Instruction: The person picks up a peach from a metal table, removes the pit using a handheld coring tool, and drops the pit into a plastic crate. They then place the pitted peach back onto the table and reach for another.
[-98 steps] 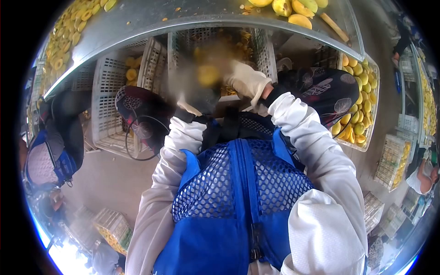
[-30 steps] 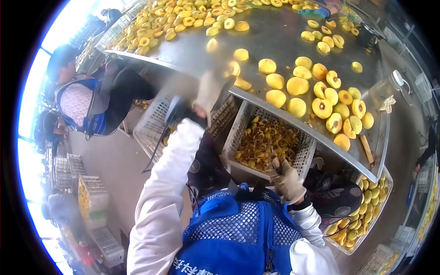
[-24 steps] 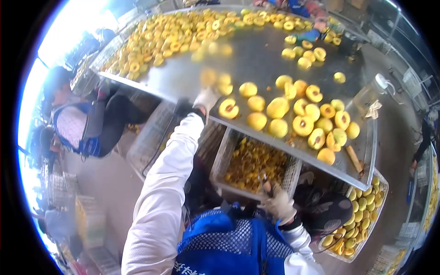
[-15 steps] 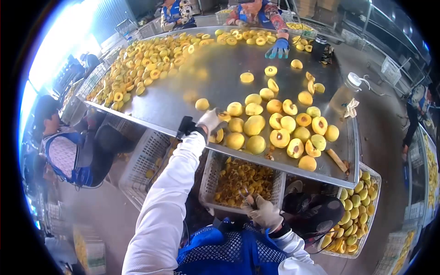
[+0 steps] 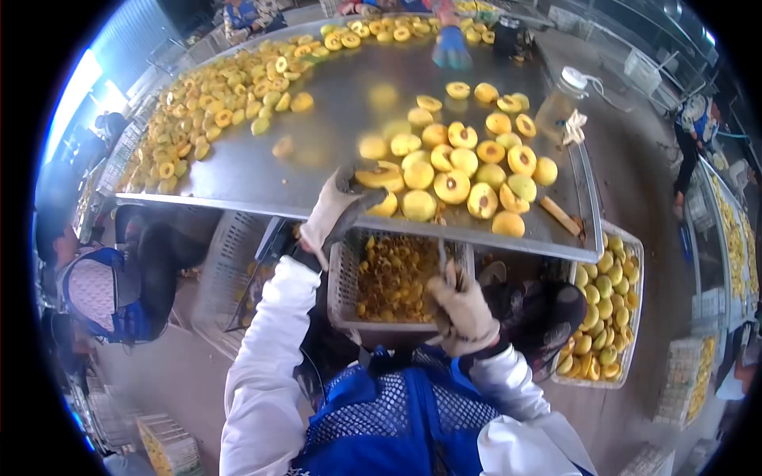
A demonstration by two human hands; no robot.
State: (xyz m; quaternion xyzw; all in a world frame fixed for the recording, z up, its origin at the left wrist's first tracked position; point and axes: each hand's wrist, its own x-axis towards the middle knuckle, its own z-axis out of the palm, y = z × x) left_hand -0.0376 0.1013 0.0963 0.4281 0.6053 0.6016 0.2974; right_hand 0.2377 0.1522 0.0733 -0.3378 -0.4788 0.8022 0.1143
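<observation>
My left hand (image 5: 333,208), in a pale glove with dark fingers, is at the front edge of the metal table (image 5: 317,151). Its thumb and fingers are apart, curved toward a yellow peach half (image 5: 379,176) at the near side of a pile. My right hand (image 5: 464,311), also gloved, is closed around a small metal hand tool (image 5: 442,255) whose thin end points up. That tool is over a crate (image 5: 337,278) of brownish peach scraps (image 5: 393,274) under the table edge. Whole and halved peaches (image 5: 452,187) lie just beyond my left hand.
A big heap of peach halves (image 5: 214,107) covers the table's far left. A lidded jar (image 5: 562,99) and a wooden stick (image 5: 560,216) are on the right. A crate of peaches (image 5: 607,305) stands at lower right. Across the table is a co-worker's blue-gloved hand (image 5: 451,49).
The view has shifted. My left hand has opened at the peach pile, its fingers now apart beside a half. My right hand has risen with the tool. The co-worker's gloved hand has moved.
</observation>
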